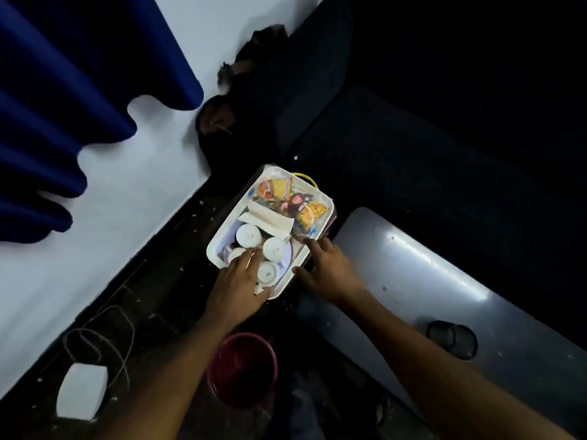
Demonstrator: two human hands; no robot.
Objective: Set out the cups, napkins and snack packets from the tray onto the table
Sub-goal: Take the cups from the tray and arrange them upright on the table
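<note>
- Left hand point(236, 285): palm down over the near corner of the tray point(222, 235), fingers loosely spread and reaching in among the cups; whether it grips anything, cannot tell.
- Right hand point(327, 269): fingers curled on the tray's right rim, thumb at the near edge; it seems to clasp the rim.
- Cups point(274, 248): white, clustered in the near half of the tray, four or so visible, rims up or down unclear.
- Napkins point(270, 222): white folded stack across the tray's middle, just beyond the cups.
- Snack packets point(287, 198): orange, yellow and dark wrappers filling the far end.
- Tray is white, rectangular, resting on something dark and hidden.
- Grey table point(444, 290) just to the right.
- Red bucket point(243, 368) below the arms; white box point(82, 392) on the dark floor at left; blue curtain point(63, 90) against the pale wall.
</note>
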